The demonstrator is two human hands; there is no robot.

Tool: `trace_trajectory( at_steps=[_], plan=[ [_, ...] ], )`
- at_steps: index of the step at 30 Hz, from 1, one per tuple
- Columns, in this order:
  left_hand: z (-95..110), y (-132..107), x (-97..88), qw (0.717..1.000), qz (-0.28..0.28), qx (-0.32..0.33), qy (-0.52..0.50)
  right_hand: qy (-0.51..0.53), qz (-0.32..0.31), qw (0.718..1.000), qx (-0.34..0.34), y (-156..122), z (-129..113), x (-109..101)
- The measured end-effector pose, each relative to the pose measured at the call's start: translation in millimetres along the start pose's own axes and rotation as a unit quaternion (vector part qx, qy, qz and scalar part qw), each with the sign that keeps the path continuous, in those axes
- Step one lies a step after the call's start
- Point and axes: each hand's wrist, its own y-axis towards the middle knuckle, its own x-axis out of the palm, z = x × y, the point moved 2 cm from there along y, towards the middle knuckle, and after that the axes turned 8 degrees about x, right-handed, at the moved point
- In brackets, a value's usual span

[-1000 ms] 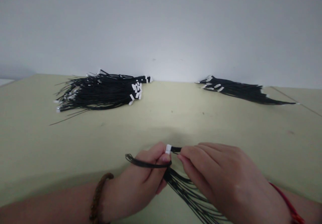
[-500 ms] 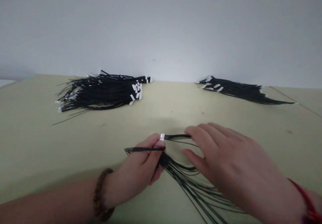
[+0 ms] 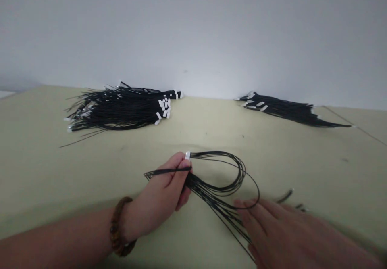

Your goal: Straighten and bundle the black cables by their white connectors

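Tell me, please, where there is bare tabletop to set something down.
Bare tabletop shows between the left cable pile and the right cable pile, and between the left cable pile and the left forearm. It is crowded around the left hand, its looped wires and the right hand, with cable ends just beyond it.

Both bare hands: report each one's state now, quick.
Left hand: closed, holding a small white rectangular connector and thin black wires.
Right hand: at the wires, blurred; whether it grips any cannot be told.
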Motion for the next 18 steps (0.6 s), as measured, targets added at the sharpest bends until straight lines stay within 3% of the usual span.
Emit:
trace_trajectory(
  at_steps=[5,9,14,18],
  plan=[
    [2,-1,1.2,1.000,0.002,0.008,-0.025,0.125,-0.044,0.991,0.035,14,-19,15],
    [5,-6,4.3,0.997,-0.064,0.004,-0.053,0.200,-0.101,0.970,0.098,29,-16,10],
    [4,-10,6.8,0.990,-0.116,0.005,-0.079,0.287,-0.132,0.928,0.198,47,-5,2],
    [2,-11,6.6,0.989,-0.123,0.020,-0.080,0.369,-0.169,0.893,0.194,53,0,3]
  ],
)
